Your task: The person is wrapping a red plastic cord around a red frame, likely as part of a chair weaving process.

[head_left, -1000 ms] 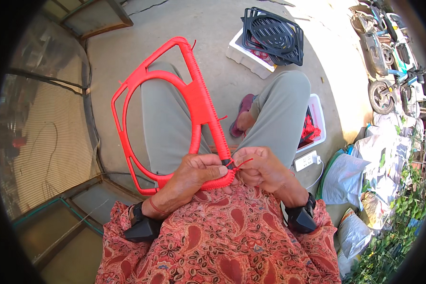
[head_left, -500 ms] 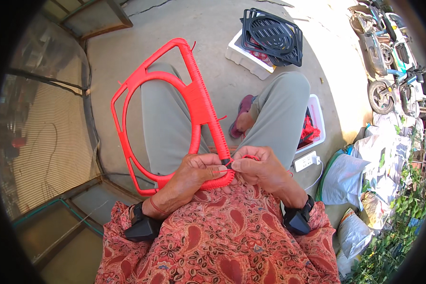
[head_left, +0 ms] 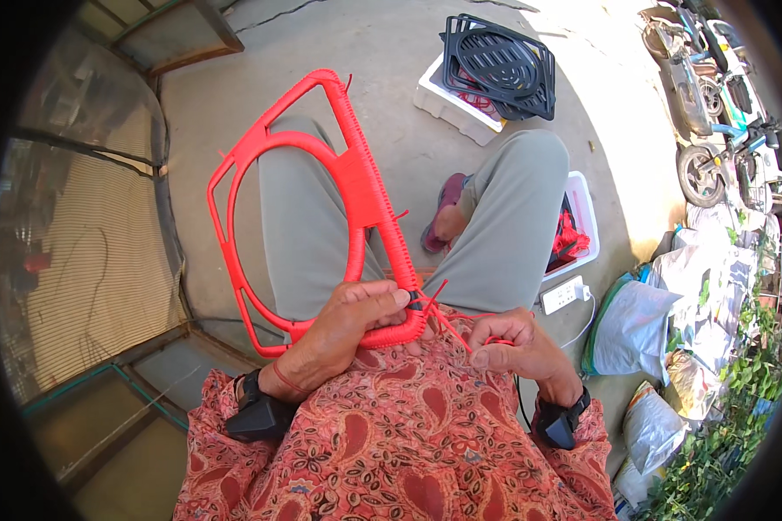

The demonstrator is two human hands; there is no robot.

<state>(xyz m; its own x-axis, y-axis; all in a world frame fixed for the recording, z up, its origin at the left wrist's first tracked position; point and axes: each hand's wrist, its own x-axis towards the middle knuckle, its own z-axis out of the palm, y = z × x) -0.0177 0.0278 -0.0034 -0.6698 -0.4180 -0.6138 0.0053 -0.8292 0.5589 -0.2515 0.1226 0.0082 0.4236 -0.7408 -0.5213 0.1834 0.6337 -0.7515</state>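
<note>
A frame wrapped in red cord, with an oval ring inside a rectangular outline, leans across my lap and left knee. My left hand grips its near right corner, thumb on top and fingers around the bar. Just by that thumb, a short black stretch of the bar shows between the windings. My right hand is apart from the frame, closed on a red cord that runs taut from the corner. Part of the cord is bundled in the fist. A loose cord end sticks up near the corner.
Black frames lie stacked on a white foam box ahead. Beyond my right knee stands a white tub with red cord, beside a power strip. Sacks and parked scooters line the right; a mesh panel stands left.
My right hand has moved right and toward me, away from the frame's corner, drawing the red cord out straight. My left hand still holds the corner; the frame has shifted slightly.
</note>
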